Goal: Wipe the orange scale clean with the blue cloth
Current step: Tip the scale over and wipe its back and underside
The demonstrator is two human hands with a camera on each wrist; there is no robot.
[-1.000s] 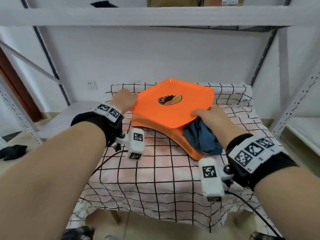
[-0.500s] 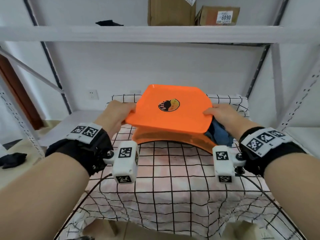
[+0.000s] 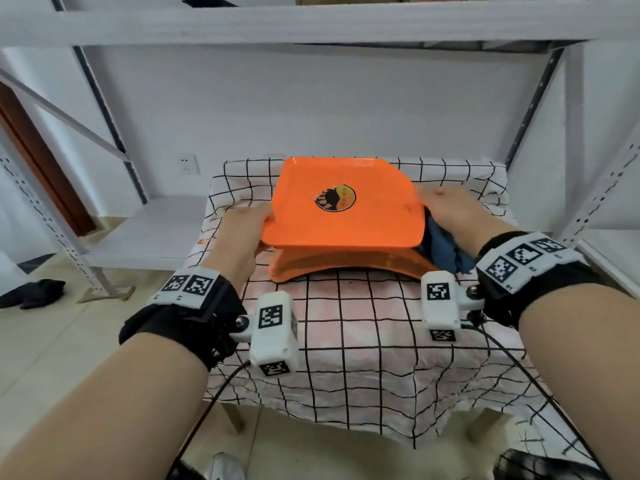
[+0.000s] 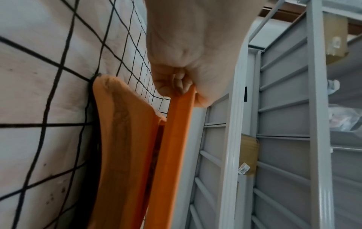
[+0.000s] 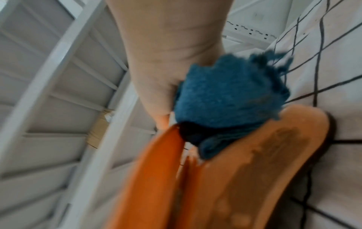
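Left hand (image 3: 242,233) pinches the scale's (image 3: 341,209) pan edge, thumb on top, fingers (image 4: 172,83) curled under. Right hand (image 3: 450,211) clamps the opposite edge, with the cloth (image 3: 443,245) bunched under its palm. Pan sits lifted between the hands, above the base (image 3: 349,263) on the table (image 3: 346,341). Pan looks stiff, light, smooth plastic, likely slippery; best held by the side rims. Cloth soft.
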